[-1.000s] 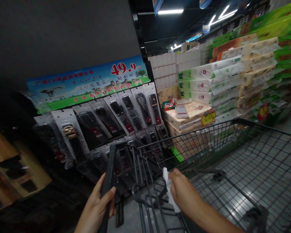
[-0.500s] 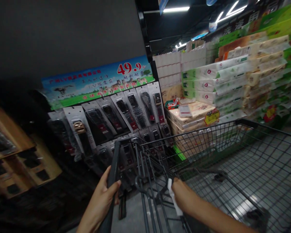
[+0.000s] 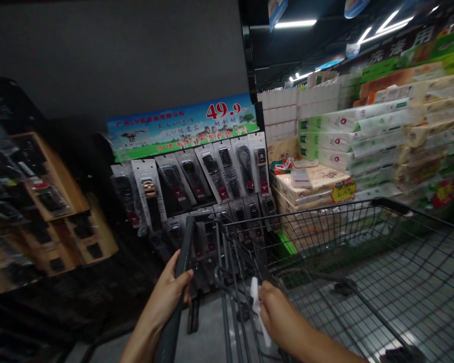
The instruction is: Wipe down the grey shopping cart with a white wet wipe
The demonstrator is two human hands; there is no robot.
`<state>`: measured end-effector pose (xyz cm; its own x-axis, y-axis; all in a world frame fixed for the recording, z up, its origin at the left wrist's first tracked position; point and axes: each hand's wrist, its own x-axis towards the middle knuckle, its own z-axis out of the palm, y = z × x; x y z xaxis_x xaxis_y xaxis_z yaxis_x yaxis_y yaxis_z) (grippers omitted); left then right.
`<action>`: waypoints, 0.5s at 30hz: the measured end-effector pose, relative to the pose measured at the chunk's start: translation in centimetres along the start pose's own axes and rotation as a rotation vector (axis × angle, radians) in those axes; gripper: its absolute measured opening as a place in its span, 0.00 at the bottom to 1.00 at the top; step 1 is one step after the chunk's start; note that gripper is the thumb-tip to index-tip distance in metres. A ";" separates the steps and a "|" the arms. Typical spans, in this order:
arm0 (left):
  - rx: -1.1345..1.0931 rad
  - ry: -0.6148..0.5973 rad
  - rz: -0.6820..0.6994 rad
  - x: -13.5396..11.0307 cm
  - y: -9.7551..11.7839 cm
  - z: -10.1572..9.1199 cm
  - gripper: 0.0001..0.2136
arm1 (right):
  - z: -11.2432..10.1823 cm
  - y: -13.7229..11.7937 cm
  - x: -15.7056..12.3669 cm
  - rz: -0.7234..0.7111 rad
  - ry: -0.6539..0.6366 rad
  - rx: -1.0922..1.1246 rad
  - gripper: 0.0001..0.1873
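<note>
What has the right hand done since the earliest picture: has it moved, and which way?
Yes. Judged against the price sign, the right hand appears farther left and somewhat lower in the view. It also sits closer to the cart handle.

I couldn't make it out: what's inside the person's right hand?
White tissue-like material sticks out of the right hand; whatever the closed grip covers can't be seen.

My slim, bare left hand (image 3: 169, 291) narrows at the wrist (image 3: 155, 313) into a smooth, bare left forearm (image 3: 140, 339). Its thumb (image 3: 185, 278) is slender and rounded at the tip; the other fingers (image 3: 173, 260) are partly hidden. My bare right hand (image 3: 275, 307) has softly rounded knuckles (image 3: 267, 291), and the right forearm (image 3: 321, 345) is bare too.
</note>
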<state>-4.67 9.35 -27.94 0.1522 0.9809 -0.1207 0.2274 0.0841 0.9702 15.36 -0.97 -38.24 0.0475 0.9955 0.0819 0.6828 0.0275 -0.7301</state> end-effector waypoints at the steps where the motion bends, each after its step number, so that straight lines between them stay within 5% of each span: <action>1: -0.002 0.004 0.004 0.0 -0.1 -0.2 0.46 | 0.5 0.4 -0.2 0.028 -0.004 -0.027 0.18; 9: -0.019 -0.029 0.020 0.0 -0.3 -1.3 0.44 | 1.1 3.0 -1.4 0.135 -0.196 -0.137 0.21; 15: -0.034 -0.009 0.012 -0.1 -0.2 -1.4 0.45 | -1.8 1.5 -0.6 0.200 -0.216 -0.410 0.22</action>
<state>-6.08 9.48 -27.86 0.1637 0.9803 -0.1107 0.1924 0.0783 0.9782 17.71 -1.68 -38.18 0.0846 0.9748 -0.2065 0.9079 -0.1609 -0.3872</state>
